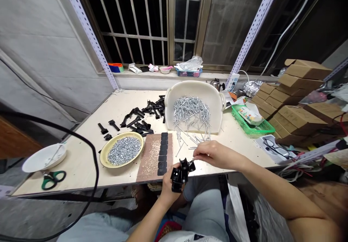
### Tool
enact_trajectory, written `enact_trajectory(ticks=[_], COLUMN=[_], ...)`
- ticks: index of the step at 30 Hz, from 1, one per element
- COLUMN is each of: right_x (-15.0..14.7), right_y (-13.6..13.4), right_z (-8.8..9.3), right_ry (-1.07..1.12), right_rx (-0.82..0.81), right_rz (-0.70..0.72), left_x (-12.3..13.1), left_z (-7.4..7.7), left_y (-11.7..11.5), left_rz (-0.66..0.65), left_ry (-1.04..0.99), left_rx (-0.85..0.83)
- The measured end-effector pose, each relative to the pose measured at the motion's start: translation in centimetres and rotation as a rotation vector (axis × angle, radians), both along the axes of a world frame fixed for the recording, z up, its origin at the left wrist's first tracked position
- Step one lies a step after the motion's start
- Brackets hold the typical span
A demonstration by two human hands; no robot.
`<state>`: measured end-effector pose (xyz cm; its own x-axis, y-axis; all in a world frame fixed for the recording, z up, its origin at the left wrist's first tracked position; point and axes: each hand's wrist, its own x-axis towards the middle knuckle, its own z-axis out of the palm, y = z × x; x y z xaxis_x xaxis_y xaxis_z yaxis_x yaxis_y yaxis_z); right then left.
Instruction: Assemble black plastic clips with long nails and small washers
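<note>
My left hand (pixel 170 187) is closed around several black plastic parts (pixel 179 176) just beyond the table's front edge. My right hand (pixel 208 155) pinches a thin metal screw (pixel 192 160) at the right side of these parts; its fingers partly cover it. Behind the hands a white basin (pixel 219 120) lies tipped with its open side toward me, and a heap of long silver screws (pixel 191 109) spills from it onto the table. To the left, a row of flat black pieces (pixel 163 153) lies on a brown mat (pixel 145 162) strewn with pale crumbs.
A yellow bowl (pixel 102 159) holds small metal nuts (pixel 123 151). Loose black plastic parts (pixel 138 124) lie behind it. Far left are a white dish (pixel 29 165) and green-handled scissors (pixel 53 179). On the right stand a green basket (pixel 262 129), glasses (pixel 276 147) and cardboard boxes (pixel 296 118).
</note>
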<state>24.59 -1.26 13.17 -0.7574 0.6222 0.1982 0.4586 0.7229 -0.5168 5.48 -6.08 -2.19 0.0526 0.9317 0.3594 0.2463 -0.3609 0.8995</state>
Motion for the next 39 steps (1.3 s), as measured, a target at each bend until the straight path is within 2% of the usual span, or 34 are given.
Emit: enact_trajectory(ticks=[2,4,6,8,10,11,13,14,16,18,22,23,25,28,30,32,34,36,39], right_x=[-0.4,-0.7,-1.3,-2.5,-4.2,-5.1,-6.3,-6.5,-6.1,-5.0,-2.9,-2.8,-2.7,-2.4,-2.0,-1.8,-2.2,-3.4,-5.3], right_y=[0.7,2.3,4.4,6.5,8.0,8.5,9.0,9.1,9.1,8.6,5.8,4.8,2.9,1.1,1.4,3.1,5.5,7.7,9.9], right_z=[-0.6,-1.7,-3.7,-6.5,-9.7,-11.0,-12.8,-13.2,-12.7,-11.0,-6.9,-6.2,-5.5,-5.7,-6.3,-7.2,-8.4,-9.9,-11.6], right_ry=[0.015,0.052,0.016,-0.163,-0.379,-0.42,-0.423,-0.398,-0.362,-0.218,0.541,0.67,0.741,0.611,0.472,0.298,0.041,-0.207,-0.327], right_rx=[-0.032,-0.056,-0.007,0.086,0.13,0.133,0.13,0.126,0.13,0.108,-0.144,-0.214,-0.277,-0.248,-0.227,-0.198,-0.137,-0.096,-0.11], right_rz=[0.027,-0.025,-0.141,-0.19,-0.09,-0.049,-0.001,-0.004,-0.037,-0.114,-0.22,-0.21,-0.184,-0.144,-0.13,-0.246,-0.468,-0.625,-0.681], left_x=[0.0,-0.1,-0.2,-0.2,-0.2,-0.2,-0.3,-0.4,-0.6,-0.8,-0.8,-0.7,-0.4,-0.1,0.0,0.0,0.1,0.1,0.1], left_z=[0.1,0.3,0.5,0.8,1.2,1.5,1.8,1.9,1.9,1.8,1.4,1.3,1.2,1.0,1.0,1.0,1.1,1.2,1.4], left_y=[-0.1,-0.2,-0.3,-0.4,-0.4,-0.4,-0.4,-0.4,-0.4,-0.3,0.1,0.2,0.3,0.3,0.2,0.1,0.0,-0.1,-0.2], left_rz=[0.007,0.053,0.107,0.149,0.168,0.165,0.148,0.144,0.147,0.13,0.043,0.022,-0.014,-0.044,-0.055,-0.049,-0.034,-0.016,-0.008], left_ry=[0.004,-0.004,-0.033,-0.077,-0.106,-0.11,-0.111,-0.11,-0.106,-0.092,-0.049,-0.033,-0.007,-0.006,-0.013,-0.016,-0.014,-0.007,0.025], left_rx=[0.028,0.036,0.012,-0.029,-0.054,-0.06,-0.059,-0.053,-0.039,-0.05,-0.108,-0.112,-0.113,-0.122,-0.128,-0.124,-0.107,-0.075,-0.029])
